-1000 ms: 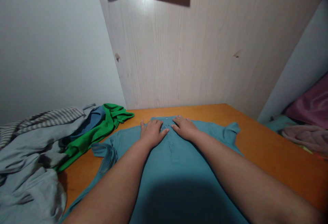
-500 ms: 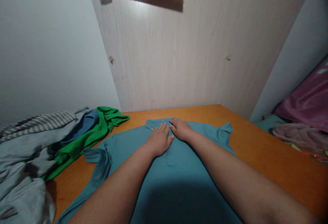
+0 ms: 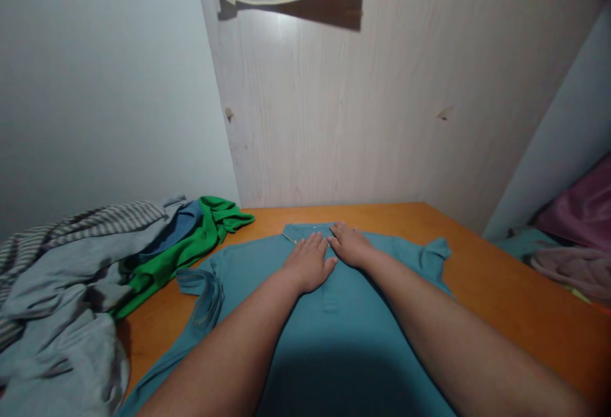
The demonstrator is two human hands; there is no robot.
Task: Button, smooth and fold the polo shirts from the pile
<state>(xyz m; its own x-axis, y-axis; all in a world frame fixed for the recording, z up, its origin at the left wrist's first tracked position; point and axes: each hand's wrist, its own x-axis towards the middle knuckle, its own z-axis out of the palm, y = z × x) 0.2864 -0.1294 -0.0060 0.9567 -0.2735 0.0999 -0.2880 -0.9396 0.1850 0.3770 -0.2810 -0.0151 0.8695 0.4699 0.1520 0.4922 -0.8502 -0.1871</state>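
Observation:
A teal polo shirt (image 3: 248, 264) lies spread front-up on the orange wooden table (image 3: 501, 283). My left hand (image 3: 309, 264) rests flat on the shirt's chest just below the collar, fingers stretched out and together. My right hand (image 3: 351, 245) lies palm down beside it on the collar area, fingers extended toward the left. The two hands touch at the button placket. Neither hand holds anything. One sleeve (image 3: 198, 289) is crumpled at the left, the other sleeve (image 3: 436, 253) lies at the right.
A pile of clothes sits at the table's left: a green garment (image 3: 191, 248), a blue one (image 3: 176, 229) and grey and striped ones (image 3: 62, 277). A wood-grain panel (image 3: 344, 118) stands behind the table. Pink and purple fabrics (image 3: 577, 239) lie at far right.
My left hand has slid right from the left collar side to the middle of the chest, next to my right hand. The collar's left point now shows. The view has shifted slightly.

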